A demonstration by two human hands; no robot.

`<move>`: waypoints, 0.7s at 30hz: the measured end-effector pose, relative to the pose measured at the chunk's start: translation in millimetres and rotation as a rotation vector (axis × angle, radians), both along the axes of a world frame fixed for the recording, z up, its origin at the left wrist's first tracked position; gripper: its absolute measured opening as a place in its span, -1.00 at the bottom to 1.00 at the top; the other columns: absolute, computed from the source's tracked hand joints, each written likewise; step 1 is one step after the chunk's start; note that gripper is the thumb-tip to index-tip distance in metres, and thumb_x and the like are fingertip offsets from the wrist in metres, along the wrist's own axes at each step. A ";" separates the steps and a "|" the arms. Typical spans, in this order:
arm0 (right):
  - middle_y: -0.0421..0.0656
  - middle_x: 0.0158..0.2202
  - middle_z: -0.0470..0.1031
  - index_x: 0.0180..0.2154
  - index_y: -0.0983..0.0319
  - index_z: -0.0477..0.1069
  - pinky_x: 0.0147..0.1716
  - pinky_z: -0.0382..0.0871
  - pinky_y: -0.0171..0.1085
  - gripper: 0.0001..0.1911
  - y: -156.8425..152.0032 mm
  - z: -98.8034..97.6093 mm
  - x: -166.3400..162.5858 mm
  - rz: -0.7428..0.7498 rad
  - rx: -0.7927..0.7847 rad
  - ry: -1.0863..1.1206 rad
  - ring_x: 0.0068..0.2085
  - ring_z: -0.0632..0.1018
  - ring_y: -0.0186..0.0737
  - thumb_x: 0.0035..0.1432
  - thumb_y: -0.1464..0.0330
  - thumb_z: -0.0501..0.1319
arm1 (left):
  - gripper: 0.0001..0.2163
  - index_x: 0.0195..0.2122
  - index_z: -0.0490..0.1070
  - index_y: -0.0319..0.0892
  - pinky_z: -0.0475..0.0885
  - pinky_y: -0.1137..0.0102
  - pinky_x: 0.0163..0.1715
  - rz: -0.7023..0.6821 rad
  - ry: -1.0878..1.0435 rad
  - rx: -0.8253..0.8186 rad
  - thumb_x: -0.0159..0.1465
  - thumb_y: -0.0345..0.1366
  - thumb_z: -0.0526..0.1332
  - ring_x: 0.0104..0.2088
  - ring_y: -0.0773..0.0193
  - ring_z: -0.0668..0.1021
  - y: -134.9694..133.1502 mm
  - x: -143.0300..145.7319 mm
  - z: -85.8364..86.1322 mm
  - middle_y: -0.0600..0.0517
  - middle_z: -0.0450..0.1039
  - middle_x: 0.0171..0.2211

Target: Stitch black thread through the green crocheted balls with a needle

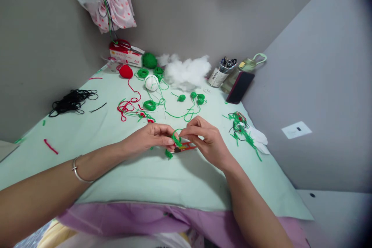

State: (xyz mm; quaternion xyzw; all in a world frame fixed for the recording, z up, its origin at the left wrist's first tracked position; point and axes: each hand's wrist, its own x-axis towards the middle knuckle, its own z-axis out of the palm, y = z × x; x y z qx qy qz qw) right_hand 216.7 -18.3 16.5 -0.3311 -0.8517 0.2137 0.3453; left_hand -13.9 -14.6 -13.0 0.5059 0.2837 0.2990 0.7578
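A small green crocheted piece (176, 142) is sitting between the two hands, just above the table's near part. The left hand (155, 137) is pinching it, thumb and fingers clamped on its edge. The right hand (205, 135) is holding its fingertips together at a green strand (178, 130) looping from the piece; whether a hook is hiding there, I cannot tell. A red-handled tool (190, 147) is lying beneath, and a green scrap (169, 154) is resting just beside it.

Bare pale green cloth (188, 182) is stretching from the hands to the near edge, where purple fabric (139, 217) is hanging. More bare cloth is running leftward, toward a black yarn heap (72, 102). On the right, yarn clippings (241, 128) are lying near the edge along the wall (305, 85). Beyond the hands, green balls (200, 99) and white stuffing (187, 73) are crowding the far side.

A white-and-red box (128, 59) is showing small red print, and a cup (217, 76) is bearing dark lettering; neither is reading clearly. A phone (240, 87) is leaning near the cup.
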 end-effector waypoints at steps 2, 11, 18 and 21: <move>-0.15 -0.31 0.43 -0.20 0.13 0.58 -0.32 0.41 -0.31 -0.79 -0.5 -2.9 -3.1 -0.006 -0.022 0.020 -0.27 0.51 -0.29 0.33 0.49 0.19 | -0.80 -0.23 0.51 -0.24 0.52 0.35 -0.22 0.033 -0.011 -0.015 0.21 -0.26 0.42 -0.36 0.28 0.63 -0.2 1.1 -0.6 0.01 0.57 -0.40; -0.10 -0.15 0.55 0.11 0.13 0.39 -0.22 0.48 -0.30 -0.71 -11.6 -14.0 -18.1 -0.019 -0.059 0.046 -0.21 0.57 -0.29 0.40 0.40 0.13 | -0.80 -0.24 0.46 -0.24 0.52 0.37 -0.17 0.129 -0.027 -0.027 0.22 -0.26 0.41 -0.32 0.32 0.62 1.5 1.3 -8.2 0.06 0.54 -0.35; -0.06 -0.21 0.57 -0.18 0.18 0.52 -0.41 0.41 -0.34 -0.84 -18.3 -7.4 -23.6 -0.082 0.060 0.023 -0.33 0.55 -0.32 0.37 0.39 0.15 | -0.80 -0.30 0.41 -0.23 0.49 0.39 -0.23 0.096 0.052 -0.015 0.21 -0.26 0.39 -0.38 0.31 0.61 -0.6 5.0 -5.6 0.06 0.55 -0.44; -0.05 -0.15 0.58 -0.22 0.18 0.48 -0.49 0.42 -0.32 -0.90 -22.1 4.7 -21.8 -0.067 -0.180 0.340 -0.42 0.55 -0.34 0.34 0.33 0.20 | -0.81 -0.31 0.41 -0.23 0.49 0.39 -0.28 0.090 0.057 0.010 0.19 -0.29 0.40 -0.42 0.31 0.60 0.4 5.9 -3.2 0.06 0.54 -0.45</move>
